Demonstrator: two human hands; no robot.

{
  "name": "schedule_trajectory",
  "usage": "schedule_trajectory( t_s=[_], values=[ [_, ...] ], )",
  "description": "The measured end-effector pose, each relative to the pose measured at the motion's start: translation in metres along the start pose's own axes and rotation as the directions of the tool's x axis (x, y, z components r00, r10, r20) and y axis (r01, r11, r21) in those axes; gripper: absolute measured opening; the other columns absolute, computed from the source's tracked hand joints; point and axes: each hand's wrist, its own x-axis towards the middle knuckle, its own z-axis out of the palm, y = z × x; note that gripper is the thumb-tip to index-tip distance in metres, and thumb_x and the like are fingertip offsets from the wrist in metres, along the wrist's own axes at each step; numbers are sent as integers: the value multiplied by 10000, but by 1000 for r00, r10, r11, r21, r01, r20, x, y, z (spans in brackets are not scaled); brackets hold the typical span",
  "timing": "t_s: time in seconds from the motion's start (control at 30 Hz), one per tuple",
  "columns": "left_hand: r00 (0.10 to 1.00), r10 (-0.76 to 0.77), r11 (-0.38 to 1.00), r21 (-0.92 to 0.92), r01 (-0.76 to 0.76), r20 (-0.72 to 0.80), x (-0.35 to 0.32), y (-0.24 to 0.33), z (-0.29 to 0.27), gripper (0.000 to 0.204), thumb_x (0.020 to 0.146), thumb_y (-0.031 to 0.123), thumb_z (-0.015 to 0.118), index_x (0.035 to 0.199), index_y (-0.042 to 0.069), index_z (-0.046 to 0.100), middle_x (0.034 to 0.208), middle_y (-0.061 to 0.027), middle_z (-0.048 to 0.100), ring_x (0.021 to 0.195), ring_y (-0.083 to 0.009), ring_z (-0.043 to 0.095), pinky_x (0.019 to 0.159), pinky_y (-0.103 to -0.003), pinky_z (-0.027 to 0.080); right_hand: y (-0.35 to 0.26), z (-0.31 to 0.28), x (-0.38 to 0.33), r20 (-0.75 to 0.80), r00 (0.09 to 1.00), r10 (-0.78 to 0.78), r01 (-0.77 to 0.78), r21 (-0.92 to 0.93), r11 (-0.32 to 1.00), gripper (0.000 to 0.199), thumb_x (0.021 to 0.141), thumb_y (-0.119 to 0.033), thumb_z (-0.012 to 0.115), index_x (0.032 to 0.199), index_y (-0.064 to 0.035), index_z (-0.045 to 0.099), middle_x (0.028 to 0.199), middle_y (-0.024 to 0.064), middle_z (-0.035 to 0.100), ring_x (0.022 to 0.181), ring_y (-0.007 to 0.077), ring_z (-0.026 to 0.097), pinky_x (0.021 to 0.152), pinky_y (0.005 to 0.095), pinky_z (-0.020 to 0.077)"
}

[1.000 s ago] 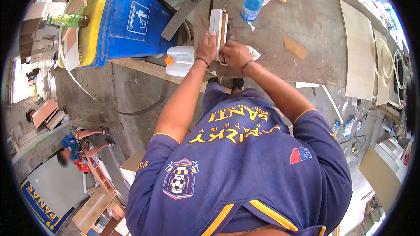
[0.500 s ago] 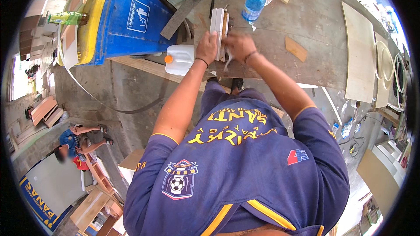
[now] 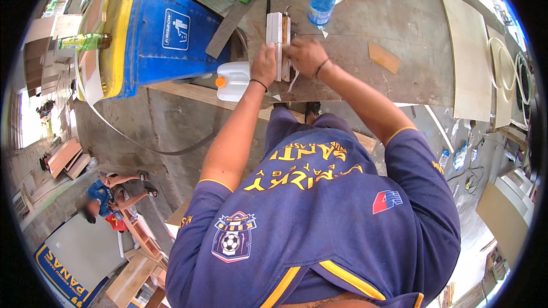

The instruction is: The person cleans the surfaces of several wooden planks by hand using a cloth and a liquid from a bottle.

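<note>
At the near edge of the worktable lies a long white block [image 3: 274, 27], with a narrow brown wooden strip [image 3: 286, 29] running along its right side. My left hand [image 3: 264, 65] is closed over the near part of the white block. My right hand [image 3: 307, 57] has its fingers curled in against the wooden strip; whatever is between them is hidden. A thin pale strip [image 3: 294, 80] hangs below the right hand by the table edge.
A blue bottle [image 3: 322, 1], a small wood piece [image 3: 383, 57] and a pale panel [image 3: 465, 57] lie or stand on the table [image 3: 354, 82]. To the left are a white jug [image 3: 235, 80], a blue bin [image 3: 171, 28] and a long grey bar [image 3: 233, 25]. Another person [image 3: 108, 194] sits far left.
The view has shifted slightly, so the table things appear a little further left. My right hand stays at the wooden strip with a small change of pose; the left keeps its hold.
</note>
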Motion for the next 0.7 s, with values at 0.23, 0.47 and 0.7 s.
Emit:
schedule_trajectory(
  t_s=[0.23,0.47,0.7],
  values=[
    [935,347,914,253,-318,-79,-2,-28,2,376,947,320,387,1026,-19,529,1026,-310,552,936,-489,510,809,-512,401,-31,-13,-45,187,978,-91,1,434,901,179,767,-200,582,920,-134,649,939,89,593,855,301,603,733,419,472],
    [993,112,985,128,-118,48,3,-3,-6,303,956,252,383,1024,0,535,1052,-291,555,935,-473,525,800,-503,412,21,-16,39,-113,980,167,-137,230,963,206,814,-154,534,997,-125,625,933,139,590,849,334,616,713,425,495],
    [997,-64,997,-35,62,-53,-5,11,-8,433,948,386,366,994,-7,544,981,-303,571,964,-488,507,821,-516,388,8,-4,15,12,997,-82,80,136,987,265,794,-166,552,1053,-140,602,944,114,595,874,322,621,743,423,500]
  ],
)
